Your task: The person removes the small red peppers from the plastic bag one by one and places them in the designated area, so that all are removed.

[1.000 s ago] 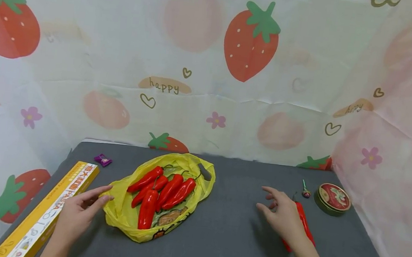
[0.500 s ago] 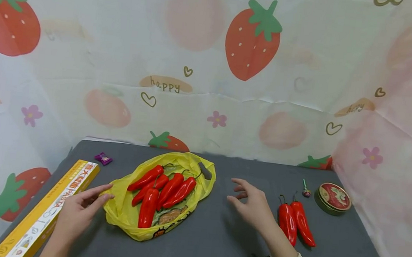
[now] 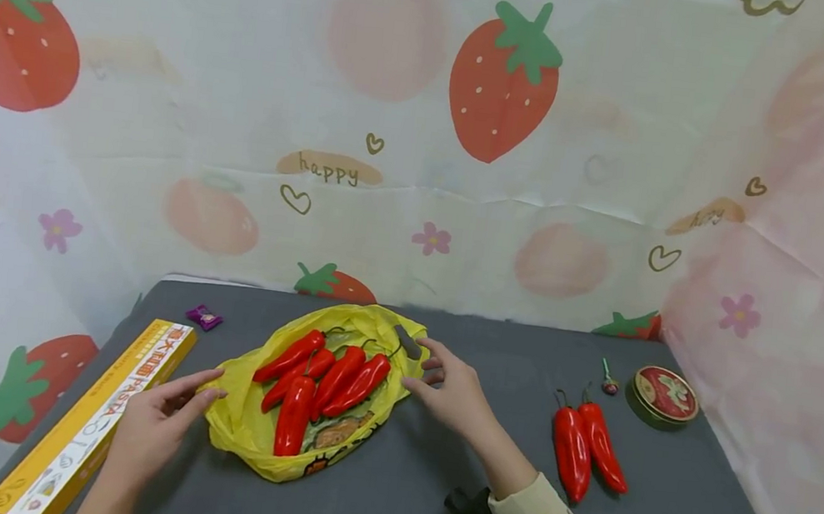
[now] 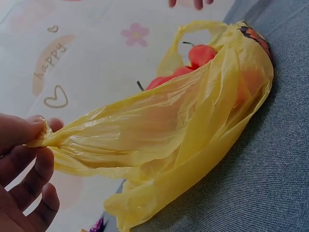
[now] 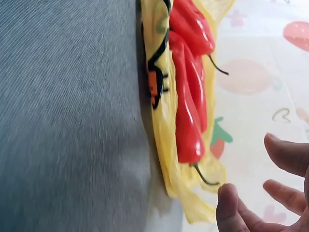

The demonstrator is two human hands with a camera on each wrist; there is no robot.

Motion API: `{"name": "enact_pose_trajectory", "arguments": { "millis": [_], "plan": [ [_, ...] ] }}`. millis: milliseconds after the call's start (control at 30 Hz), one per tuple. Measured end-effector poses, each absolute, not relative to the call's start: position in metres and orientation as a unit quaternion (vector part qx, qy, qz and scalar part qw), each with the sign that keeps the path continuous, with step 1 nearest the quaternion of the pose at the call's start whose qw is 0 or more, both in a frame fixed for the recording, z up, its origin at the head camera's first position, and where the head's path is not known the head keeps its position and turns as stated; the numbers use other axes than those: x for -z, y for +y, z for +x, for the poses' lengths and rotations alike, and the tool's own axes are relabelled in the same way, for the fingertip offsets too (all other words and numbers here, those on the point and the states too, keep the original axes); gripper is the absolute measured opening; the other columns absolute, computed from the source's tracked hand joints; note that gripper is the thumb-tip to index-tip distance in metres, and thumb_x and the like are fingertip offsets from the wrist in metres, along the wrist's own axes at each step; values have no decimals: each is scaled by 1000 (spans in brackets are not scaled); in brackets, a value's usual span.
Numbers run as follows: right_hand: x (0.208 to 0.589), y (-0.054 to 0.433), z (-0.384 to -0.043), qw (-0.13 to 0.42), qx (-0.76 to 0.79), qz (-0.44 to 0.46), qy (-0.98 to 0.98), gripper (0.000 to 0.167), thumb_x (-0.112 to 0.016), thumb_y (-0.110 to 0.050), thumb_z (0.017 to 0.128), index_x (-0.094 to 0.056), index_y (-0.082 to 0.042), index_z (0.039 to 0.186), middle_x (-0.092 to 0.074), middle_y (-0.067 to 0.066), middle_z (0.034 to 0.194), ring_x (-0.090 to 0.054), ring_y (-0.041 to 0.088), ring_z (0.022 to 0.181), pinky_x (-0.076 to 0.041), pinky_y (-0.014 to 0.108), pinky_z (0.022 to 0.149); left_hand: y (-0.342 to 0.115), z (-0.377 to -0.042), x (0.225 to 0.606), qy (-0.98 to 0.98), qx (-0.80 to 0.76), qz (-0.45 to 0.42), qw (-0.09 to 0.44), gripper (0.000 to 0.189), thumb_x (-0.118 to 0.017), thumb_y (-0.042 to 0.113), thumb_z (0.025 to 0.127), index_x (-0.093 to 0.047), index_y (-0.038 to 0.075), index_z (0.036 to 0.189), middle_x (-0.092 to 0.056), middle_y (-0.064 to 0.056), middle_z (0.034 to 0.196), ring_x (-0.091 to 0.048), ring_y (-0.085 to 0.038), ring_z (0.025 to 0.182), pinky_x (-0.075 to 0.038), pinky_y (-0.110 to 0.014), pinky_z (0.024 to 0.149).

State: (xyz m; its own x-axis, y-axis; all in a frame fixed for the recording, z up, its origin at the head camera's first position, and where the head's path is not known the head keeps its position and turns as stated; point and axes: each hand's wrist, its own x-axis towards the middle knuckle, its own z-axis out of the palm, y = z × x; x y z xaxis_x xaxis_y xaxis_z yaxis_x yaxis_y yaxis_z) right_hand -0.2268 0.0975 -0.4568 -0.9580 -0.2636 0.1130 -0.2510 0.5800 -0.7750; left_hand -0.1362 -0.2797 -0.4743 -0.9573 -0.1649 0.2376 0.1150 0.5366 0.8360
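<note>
A yellow plastic bag [image 3: 233, 410] lies spread on the dark table, its mouth facing up, with several red chili peppers [image 3: 296, 412] inside. My left hand [image 3: 156, 427] pinches the bag's left edge between thumb and finger; in the left wrist view the plastic [image 4: 130, 135] is pulled taut from that pinch. At the bag's right rim, beside its handle hole, is my right hand [image 3: 454, 391], thumb and fingers apart. The right wrist view shows this hand [image 5: 285, 193] with a gap between thumb and fingers, close to the bag's edge [image 5: 193, 208].
Two red chili peppers [image 3: 572, 454] lie on the table at right, near a lollipop [image 3: 610, 382] and a round red-lidded tin [image 3: 665, 394]. Along the left edge lies a long yellow pasta box [image 3: 94, 416]. Behind it sits a purple-wrapped candy [image 3: 204, 317]. A strawberry-print sheet [image 3: 411, 123] hangs behind.
My right hand has moved left from beside the loose peppers to the bag's right rim, uncovering both peppers. The left hand keeps its pinch on the bag, which has stayed in place.
</note>
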Motion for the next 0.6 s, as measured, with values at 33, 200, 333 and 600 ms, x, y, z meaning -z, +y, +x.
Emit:
{"name": "enact_pose_trajectory", "arguments": {
  "millis": [33,200,333,600],
  "plan": [
    [458,94,-228,19,440,-145,886,60,-77,-29,91,-53,-21,146,-67,18,124,-70,26,99,-58,41,78,-280,-136,475,-865,481,14,144,33,-64,26,101,-71,9,127,-78,-2,98,-69,-7,86,-50,-22,63],
    [460,79,-236,97,475,-136,864,65,-75,-34,92,-48,-20,150,-63,23,129,-74,32,79,-59,37,70,-280,-136,475,-866,479,14,141,33,-64,27,101,-71,9,128,-78,-3,100,-68,-5,86,-52,-23,65],
    [466,69,-247,141,485,-109,856,70,-75,-37,92,-45,-17,152,-63,24,127,-73,34,67,-59,37,66,-280,-135,474,-868,476,14,141,33,-64,27,101,-71,8,128,-78,-3,100,-67,-5,84,-52,-23,64],
    [481,53,-261,173,512,-58,839,76,-80,-36,88,-44,-14,152,-69,16,109,-73,23,77,-60,39,60,-281,-136,475,-861,487,6,147,32,-65,23,100,-70,7,128,-78,-5,101,-66,-4,84,-50,-20,64]
  ]
}}
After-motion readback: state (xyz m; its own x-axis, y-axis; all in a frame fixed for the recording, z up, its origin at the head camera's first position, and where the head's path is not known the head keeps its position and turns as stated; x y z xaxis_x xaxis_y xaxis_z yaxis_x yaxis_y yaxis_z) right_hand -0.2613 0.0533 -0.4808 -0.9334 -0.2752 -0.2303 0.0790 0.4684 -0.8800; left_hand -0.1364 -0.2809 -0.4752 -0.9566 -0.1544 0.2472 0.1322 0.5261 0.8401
